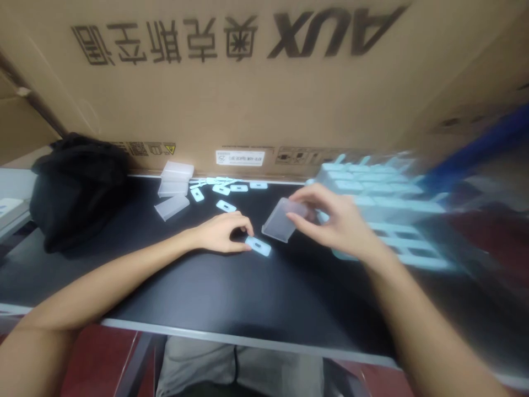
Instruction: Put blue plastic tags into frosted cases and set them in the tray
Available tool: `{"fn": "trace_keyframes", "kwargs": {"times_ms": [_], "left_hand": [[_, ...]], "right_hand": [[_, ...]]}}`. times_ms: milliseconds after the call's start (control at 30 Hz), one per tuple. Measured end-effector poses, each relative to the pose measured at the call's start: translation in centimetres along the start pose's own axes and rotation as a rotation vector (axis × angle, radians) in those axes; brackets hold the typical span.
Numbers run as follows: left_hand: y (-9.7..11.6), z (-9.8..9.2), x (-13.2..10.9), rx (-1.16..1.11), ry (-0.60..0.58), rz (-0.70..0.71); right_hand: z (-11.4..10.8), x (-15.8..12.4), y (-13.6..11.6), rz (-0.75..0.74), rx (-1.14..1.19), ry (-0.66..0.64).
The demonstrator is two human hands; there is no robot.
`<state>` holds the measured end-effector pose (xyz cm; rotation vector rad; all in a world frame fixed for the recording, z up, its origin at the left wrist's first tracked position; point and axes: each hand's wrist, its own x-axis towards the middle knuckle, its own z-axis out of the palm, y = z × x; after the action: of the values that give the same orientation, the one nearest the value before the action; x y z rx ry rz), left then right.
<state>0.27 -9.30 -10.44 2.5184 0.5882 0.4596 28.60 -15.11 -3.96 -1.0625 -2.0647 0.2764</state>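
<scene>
Between the thumb and fingertips of my left hand is the end of a light-blue flat plastic piece with a slot in its middle. My right hand pinches a translucent plastic box, tilted, just above and to the right of that piece. The two things are apart. Farther back lies another loose light-blue piece, and behind it several more form a small pile. Translucent boxes like the held one lie left of the pile.
A light-blue rack with filled compartments stands at the right, blurred. At the left sits a black cloth bag. A large cardboard box walls off the back of the black table, whose pale front edge faces me.
</scene>
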Motion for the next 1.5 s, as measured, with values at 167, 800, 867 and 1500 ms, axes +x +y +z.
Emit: {"fn": "trace_keyframes", "kwargs": {"times_ms": [167,800,867,1500], "left_hand": [[0.1,0.1,0.2,-0.144,0.032,-0.064],[-0.2,0.5,0.3,-0.197,0.071,-0.076],[-0.2,0.7,0.3,-0.187,0.073,-0.073],[-6.7,-8.4,6.3,0.632,0.094,-0.615]], "right_hand": [[1.3,-0.3,-1.1,-0.124,-0.056,-0.127],[2.4,-0.9,-1.4,-0.327,-0.38,-0.243],[2.5,-0.9,-1.5,-0.328,-0.384,-0.241],[1.8,-0.2,-0.1,-0.117,-0.134,-0.07]]}}
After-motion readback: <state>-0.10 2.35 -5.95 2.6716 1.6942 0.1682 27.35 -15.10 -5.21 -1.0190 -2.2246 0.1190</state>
